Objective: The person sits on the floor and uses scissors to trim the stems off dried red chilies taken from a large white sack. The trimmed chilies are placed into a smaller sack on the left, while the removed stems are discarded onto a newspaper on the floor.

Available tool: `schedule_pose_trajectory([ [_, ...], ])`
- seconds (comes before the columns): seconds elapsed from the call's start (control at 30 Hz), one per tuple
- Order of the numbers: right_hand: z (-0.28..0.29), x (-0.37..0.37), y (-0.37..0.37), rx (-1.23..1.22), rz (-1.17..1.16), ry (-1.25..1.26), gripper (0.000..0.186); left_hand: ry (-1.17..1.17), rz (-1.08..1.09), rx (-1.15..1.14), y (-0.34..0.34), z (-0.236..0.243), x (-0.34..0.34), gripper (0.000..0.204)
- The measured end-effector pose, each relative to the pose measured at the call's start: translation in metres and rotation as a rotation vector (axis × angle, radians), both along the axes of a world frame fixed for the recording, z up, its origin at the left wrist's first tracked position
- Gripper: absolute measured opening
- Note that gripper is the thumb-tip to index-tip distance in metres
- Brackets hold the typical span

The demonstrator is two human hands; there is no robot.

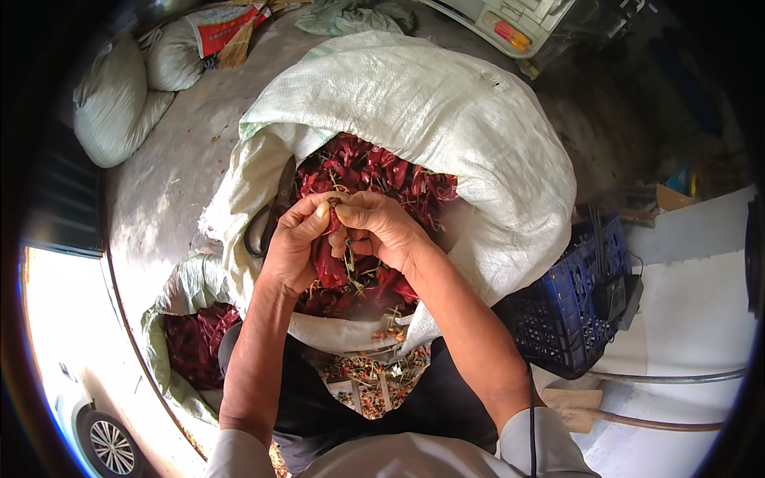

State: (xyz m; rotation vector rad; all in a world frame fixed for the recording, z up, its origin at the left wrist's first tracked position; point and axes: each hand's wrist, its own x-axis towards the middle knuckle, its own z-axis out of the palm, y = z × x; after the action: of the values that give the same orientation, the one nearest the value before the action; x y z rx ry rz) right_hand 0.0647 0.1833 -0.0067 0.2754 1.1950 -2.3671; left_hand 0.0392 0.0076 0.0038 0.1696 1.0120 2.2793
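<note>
My left hand [295,243] and my right hand [382,231] meet over a large open white woven sack [414,95], both with fingers closed on a dried red chili [331,225], their thumbs at its stem end. Beneath them, the sack holds a mass of dried red chilies [394,175] with pale stems; part of the held one is hidden by my fingers. A dark curved object [256,231] lies inside the sack's left side.
A smaller sack of red chilies [191,342] stands at lower left, full sacks [115,123] at upper left. A blue crate [558,311] with dark devices is at right, a pale machine [502,20] at top. Debris [374,374] lies between my legs. A car wheel [107,442] shows at lower left.
</note>
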Motion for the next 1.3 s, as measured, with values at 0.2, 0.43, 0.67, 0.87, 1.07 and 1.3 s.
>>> schedule_pose_trajectory([
  [0.2, 0.007, -0.001, -0.014, 0.202, -0.149, 0.066, 0.027, 0.059, 0.151, -0.075, -0.002, -0.011, -0.002, 0.017],
  [0.43, 0.007, -0.008, -0.031, 0.976, -0.370, 0.442, 0.025, 0.082, 0.305, -0.152, -0.006, -0.004, -0.010, 0.017],
  [0.67, -0.039, -0.022, -0.091, 1.257, -0.176, 0.918, 0.030, 0.166, 0.369, -0.122, -0.024, 0.013, -0.016, 0.019],
  [0.87, -0.020, -0.034, -0.126, 1.430, -0.084, 0.685, 0.034, 0.233, 0.364, -0.091, -0.042, 0.012, -0.023, 0.020],
  [1.07, -0.068, -0.038, -0.137, 1.147, -0.092, 0.782, 0.044, 0.232, 0.361, -0.121, -0.037, 0.021, -0.025, 0.015],
  [1.3, -0.052, -0.057, -0.120, 1.123, -0.028, 0.301, 0.050, 0.252, 0.328, -0.076, -0.037, 0.021, -0.028, 0.012],
])
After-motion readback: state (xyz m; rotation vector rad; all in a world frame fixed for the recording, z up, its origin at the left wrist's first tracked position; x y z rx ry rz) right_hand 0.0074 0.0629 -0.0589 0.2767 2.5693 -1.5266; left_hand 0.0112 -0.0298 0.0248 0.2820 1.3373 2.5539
